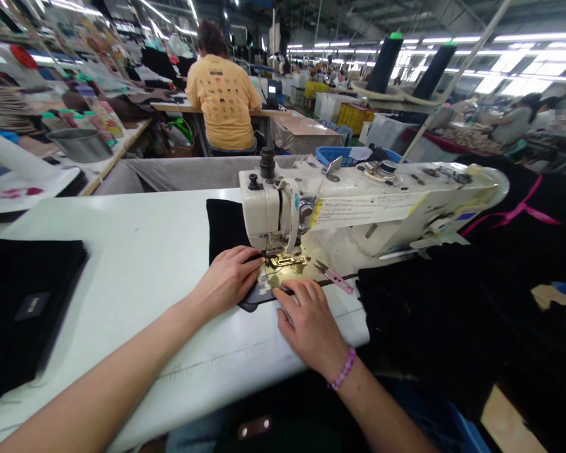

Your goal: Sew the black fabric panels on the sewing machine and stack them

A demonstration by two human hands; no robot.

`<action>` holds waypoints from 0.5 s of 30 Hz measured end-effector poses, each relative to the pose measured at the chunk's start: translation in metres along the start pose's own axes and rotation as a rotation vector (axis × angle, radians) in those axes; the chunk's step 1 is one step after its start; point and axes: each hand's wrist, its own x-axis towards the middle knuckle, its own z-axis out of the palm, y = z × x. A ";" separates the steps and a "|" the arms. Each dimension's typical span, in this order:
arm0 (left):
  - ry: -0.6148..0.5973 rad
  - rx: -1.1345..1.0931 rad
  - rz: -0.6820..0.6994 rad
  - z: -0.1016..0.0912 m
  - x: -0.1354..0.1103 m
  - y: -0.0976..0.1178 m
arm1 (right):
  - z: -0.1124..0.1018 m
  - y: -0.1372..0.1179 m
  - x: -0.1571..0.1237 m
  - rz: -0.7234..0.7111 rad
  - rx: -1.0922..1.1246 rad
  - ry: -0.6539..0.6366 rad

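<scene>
My left hand (229,277) lies flat on a black fabric piece (224,226), fingers stretched toward the presser foot (283,260) of a cream sewing machine (358,201). My right hand (309,318), with a pink bead bracelet at the wrist, presses the near edge of the same fabric just in front of the needle, fingers flat. A small light patch on the fabric shows between the two hands. The fabric runs under the machine head and out behind it.
Pink thread snips (334,278) lie right of the needle. A pile of black cloth (453,314) fills the right side; a folded black stack with a label (23,308) sits at the left. A person in a yellow shirt (224,100) sits ahead, back turned.
</scene>
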 end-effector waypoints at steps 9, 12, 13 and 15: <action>-0.074 0.182 -0.399 0.009 -0.003 0.015 | 0.000 0.000 0.000 -0.041 0.055 0.065; -0.105 0.214 -0.465 0.012 -0.006 0.023 | 0.001 0.001 -0.002 -0.045 0.063 0.069; -0.104 0.220 -0.475 0.012 -0.011 0.027 | 0.002 0.001 -0.003 -0.046 0.066 0.068; -0.107 0.228 -0.488 0.008 -0.024 0.038 | 0.003 0.002 -0.004 -0.051 0.071 0.069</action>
